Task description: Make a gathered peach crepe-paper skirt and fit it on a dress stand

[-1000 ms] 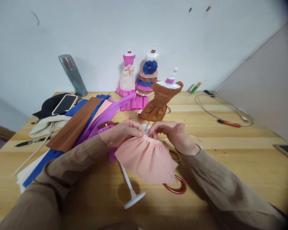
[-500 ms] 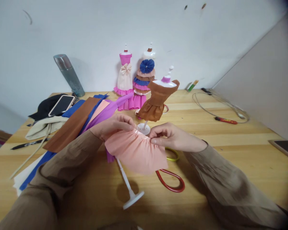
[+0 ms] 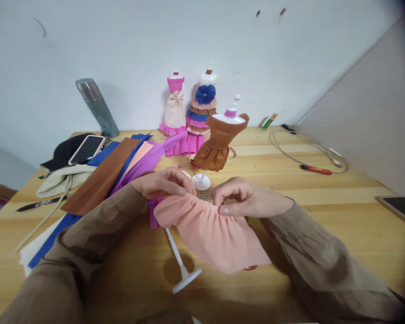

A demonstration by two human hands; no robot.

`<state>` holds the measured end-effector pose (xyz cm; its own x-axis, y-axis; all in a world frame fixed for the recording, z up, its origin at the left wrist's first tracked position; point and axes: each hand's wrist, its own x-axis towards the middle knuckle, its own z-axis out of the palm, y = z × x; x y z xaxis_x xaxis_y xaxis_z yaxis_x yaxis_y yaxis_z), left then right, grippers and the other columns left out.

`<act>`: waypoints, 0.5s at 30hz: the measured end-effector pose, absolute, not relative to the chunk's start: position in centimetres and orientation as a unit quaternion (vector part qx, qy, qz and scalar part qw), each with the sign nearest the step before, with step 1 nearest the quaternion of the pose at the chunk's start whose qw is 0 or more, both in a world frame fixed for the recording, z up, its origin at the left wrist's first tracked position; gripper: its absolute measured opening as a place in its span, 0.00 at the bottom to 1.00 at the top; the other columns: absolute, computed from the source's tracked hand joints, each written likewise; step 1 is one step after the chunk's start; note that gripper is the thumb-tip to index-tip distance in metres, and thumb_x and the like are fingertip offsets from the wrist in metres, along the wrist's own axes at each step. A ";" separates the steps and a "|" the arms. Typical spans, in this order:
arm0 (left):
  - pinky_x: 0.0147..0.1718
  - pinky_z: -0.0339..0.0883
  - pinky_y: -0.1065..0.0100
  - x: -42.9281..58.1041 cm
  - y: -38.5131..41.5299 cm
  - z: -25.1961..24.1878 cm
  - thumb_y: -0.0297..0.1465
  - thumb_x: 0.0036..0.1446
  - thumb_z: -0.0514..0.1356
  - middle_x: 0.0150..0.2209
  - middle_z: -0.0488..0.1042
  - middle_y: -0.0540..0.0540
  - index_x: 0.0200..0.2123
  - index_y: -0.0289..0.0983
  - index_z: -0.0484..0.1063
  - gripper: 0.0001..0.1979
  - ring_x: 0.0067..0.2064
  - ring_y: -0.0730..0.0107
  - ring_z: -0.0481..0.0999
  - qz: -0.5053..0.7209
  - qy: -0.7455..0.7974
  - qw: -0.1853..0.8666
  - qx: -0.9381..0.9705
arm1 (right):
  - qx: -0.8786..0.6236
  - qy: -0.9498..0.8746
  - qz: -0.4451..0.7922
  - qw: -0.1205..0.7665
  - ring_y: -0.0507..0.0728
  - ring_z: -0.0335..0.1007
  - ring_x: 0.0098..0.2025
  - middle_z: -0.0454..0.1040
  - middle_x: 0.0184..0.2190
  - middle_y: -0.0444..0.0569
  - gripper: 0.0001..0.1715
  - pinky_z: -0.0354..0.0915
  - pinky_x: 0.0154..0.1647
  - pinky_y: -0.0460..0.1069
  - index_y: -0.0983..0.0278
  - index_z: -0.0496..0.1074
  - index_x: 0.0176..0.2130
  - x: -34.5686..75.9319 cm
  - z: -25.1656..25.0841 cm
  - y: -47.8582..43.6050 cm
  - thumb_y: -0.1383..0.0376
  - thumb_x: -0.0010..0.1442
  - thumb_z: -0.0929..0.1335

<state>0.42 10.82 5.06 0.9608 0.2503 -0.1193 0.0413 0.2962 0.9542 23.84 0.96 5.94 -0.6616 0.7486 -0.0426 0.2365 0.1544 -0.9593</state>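
Note:
A gathered strip of pale pink fabric (image 3: 216, 238) hangs between my two hands, its ruffles fanning down toward me. My left hand (image 3: 167, 182) pinches the gathered top edge near its left end. Farther right along the same edge, my right hand (image 3: 245, 198) pinches it between thumb and forefinger. Just behind my hands stands a small white dress form (image 3: 230, 118) in a brown strapless dress (image 3: 219, 139). Below the fabric, a white stand (image 3: 180, 261) lies tilted, its upper end hidden. Red scissor-like handles (image 3: 250, 268) are mostly covered by the pink fabric.
Two dressed mini mannequins (image 3: 175, 103) stand by the wall. Fabric strips in brown (image 3: 103, 173), blue and purple lie at left, near a phone (image 3: 87, 150), a cap and a leaning flask (image 3: 97, 108). A cable (image 3: 280, 150), a red-handled tool (image 3: 315, 169) and another phone (image 3: 400, 209) are at right.
The pink fabric has moved right and toward me and is spread wider, now covering most of the red handle. My right hand has shifted slightly along the gathered edge; both hands still pinch it.

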 end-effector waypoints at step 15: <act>0.54 0.66 0.59 0.2 10.8 3.6 0.48 0.44 0.70 0.49 0.79 0.36 0.52 0.35 0.78 0.34 0.52 0.52 0.77 0.003 0.036 0.800 0.599 | -0.277 -0.753 0.551 0.230 0.47 0.59 0.25 0.66 0.23 0.44 0.23 0.60 0.27 0.43 0.68 0.70 0.29 24.2 5.8 1.2 0.51 0.63 0.68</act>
